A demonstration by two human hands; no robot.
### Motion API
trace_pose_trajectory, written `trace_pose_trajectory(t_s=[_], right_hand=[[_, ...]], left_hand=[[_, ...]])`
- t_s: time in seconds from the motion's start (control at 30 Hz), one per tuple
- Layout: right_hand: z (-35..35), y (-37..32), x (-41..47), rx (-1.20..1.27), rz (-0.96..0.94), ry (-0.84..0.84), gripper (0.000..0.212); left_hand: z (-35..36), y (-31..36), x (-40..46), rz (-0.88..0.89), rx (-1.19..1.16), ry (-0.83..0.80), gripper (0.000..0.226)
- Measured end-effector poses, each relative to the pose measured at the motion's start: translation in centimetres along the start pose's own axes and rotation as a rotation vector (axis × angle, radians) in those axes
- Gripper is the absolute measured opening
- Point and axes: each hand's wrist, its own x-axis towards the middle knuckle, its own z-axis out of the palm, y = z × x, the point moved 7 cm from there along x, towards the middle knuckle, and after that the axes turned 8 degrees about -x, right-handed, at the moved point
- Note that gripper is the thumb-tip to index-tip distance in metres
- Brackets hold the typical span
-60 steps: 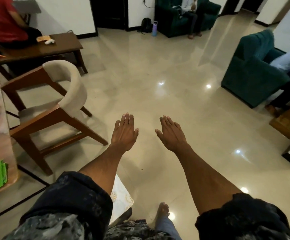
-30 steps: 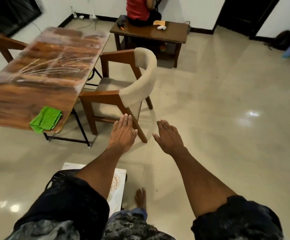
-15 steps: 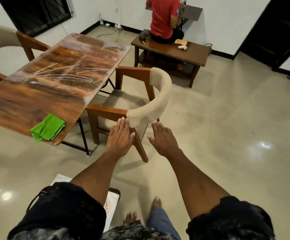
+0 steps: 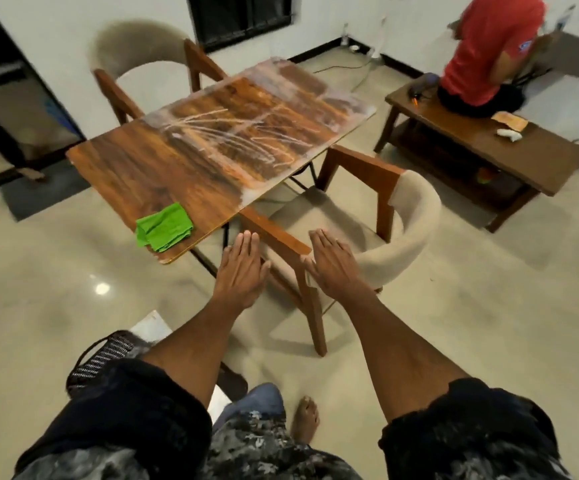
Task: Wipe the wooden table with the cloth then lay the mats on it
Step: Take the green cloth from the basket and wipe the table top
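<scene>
The wooden table stands ahead and to the left, its far half smeared with pale streaks. A folded green cloth lies on the table's near corner. My left hand and my right hand are held out flat in the air, palms down, fingers straight, holding nothing. Both hover in front of a chair, to the right of the cloth. White mats with a faint pattern lie on a dark woven seat below my left arm, mostly hidden by it.
A wooden chair with a beige padded back stands at the table's near right side, another chair at its far side. A person in a red shirt sits on a low brown table at the right. Glossy tile floor surrounds everything.
The view has swung left and I have stepped closer, so the table and cloth now sit nearer the middle. My hands stay flat and outstretched, holding nothing.
</scene>
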Motion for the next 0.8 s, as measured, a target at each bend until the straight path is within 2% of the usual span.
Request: trace_pose_trajectory(t_s=[0.13,0.43,0.63,0.8], right_hand=[[0.9,-3.1,4.5,-0.033,-0.128,-0.014,0.065],[1.3,-8.0,15.1,-0.114,-0.337,-0.088,0.066],[-1.6,-9.7,21.2,-0.108,-0.355,-0.055,0.066],[-1.0,-10.6,24.4,-0.138,-0.384,-0.093,0.069]], left_hand=[[-0.1,-4.5,0.6,-0.159,-0.002,-0.001,0.077],[-3.4,-10.9,6.0,-0.351,-0.051,0.071,0.069],[-6.5,-13.6,10.2,-0.370,-0.073,0.107,0.068],[-6.7,-15.9,12.9,-0.400,-0.086,0.105,0.068]])
